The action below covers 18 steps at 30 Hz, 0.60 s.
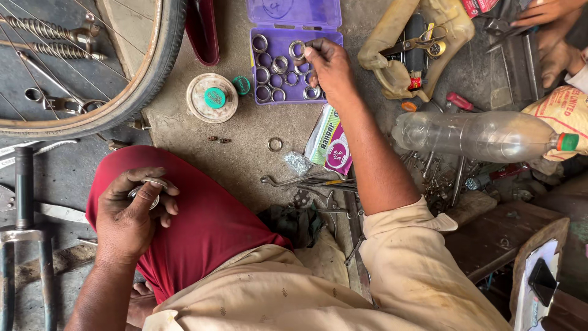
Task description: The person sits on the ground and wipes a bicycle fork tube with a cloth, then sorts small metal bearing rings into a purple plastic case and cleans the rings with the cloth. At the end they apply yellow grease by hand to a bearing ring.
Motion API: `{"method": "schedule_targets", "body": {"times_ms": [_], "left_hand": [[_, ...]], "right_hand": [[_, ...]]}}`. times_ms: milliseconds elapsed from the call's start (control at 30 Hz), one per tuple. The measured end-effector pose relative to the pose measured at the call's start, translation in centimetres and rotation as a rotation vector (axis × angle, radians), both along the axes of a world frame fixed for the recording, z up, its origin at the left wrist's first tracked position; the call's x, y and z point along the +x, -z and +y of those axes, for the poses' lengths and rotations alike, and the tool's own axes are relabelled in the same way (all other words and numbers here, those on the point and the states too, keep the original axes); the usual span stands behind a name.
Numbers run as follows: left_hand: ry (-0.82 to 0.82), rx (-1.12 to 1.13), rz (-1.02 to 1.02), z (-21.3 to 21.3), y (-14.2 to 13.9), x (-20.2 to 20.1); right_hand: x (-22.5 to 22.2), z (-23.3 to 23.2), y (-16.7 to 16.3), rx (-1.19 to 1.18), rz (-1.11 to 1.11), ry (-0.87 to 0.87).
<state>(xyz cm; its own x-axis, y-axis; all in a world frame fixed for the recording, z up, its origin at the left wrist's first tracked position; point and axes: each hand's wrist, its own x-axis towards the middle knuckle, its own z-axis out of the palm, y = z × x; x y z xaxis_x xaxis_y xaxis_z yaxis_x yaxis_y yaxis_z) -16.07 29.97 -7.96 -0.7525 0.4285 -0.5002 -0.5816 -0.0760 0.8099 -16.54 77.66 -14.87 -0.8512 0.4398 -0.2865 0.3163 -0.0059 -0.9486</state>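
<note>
Fingers of the right hand are pinched on a small metal ring, held at the upper right compartments of the open purple case, which lies on the concrete floor straight ahead of the person. The case's long axis runs away from the body, lid farthest; its tray holds rows of similar rings. The right hand is the nearer hand to the case, its forearm extended forward over a small printed packet. The left hand rests on the red-clad knee, well apart from the case, fingers curled around a round metal part with the thumb pressed across it; what kind of part it is cannot be determined. A single loose ring lies on the floor between the knee and the case. A round tin with a green cap stands just left of the case. A bicycle wheel occupies the upper left, a clear plastic bottle lies on its side at the right, and another person's hands appear at the upper right corner.
</note>
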Motion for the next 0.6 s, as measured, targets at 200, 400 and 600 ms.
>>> {"method": "schedule_targets", "body": {"times_ms": [200, 400, 600], "left_hand": [[-0.012, -0.018, 0.000, 0.0, -0.3, 0.2], [0.000, -0.012, -0.001, 0.0, -0.2, 0.0], [-0.002, -0.029, -0.006, 0.0, -0.3, 0.1]], "right_hand": [[0.7, 1.6, -1.1, 1.147, 0.009, -0.036], [1.8, 1.6, -1.1, 1.292, -0.200, -0.165], [-0.9, 0.9, 0.8, 1.414, -0.260, -0.245]]}}
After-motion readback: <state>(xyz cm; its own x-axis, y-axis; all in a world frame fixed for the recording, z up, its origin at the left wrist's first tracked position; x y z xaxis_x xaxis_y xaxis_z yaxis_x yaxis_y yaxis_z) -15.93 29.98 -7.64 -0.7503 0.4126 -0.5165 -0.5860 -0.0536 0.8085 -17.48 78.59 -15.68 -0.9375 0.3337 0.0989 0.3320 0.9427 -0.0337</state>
